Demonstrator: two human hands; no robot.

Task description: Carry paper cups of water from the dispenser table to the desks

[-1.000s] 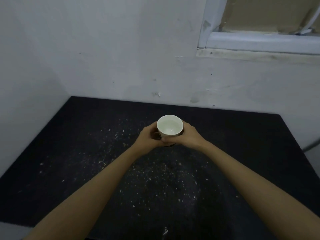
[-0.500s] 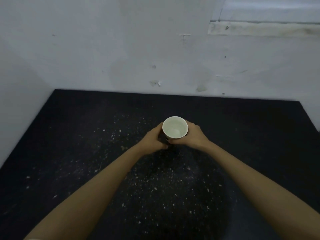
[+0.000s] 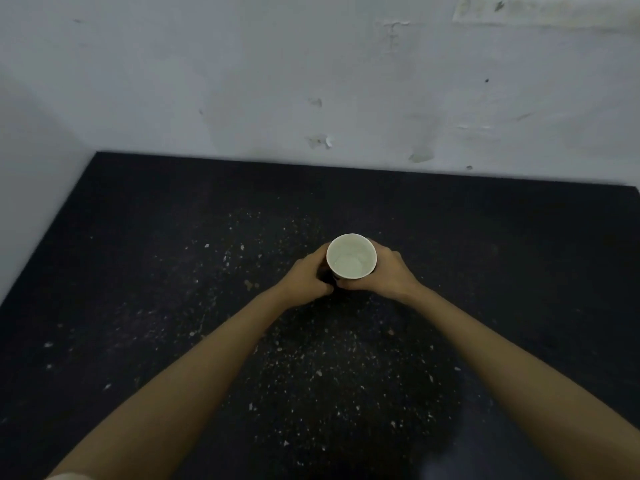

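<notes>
Cup stands upright between both hands over the middle of a dark speckled desk, with water low inside. The left hand and right hand both wrap its sides. Whether its base touches the desk I cannot tell. The carry looks nearly done; letting go remains, and perhaps more cups.

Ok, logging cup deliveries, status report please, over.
Left hand and right hand both grip the paper cup. Cup upright over the dark desk. Nothing in the way.
</notes>
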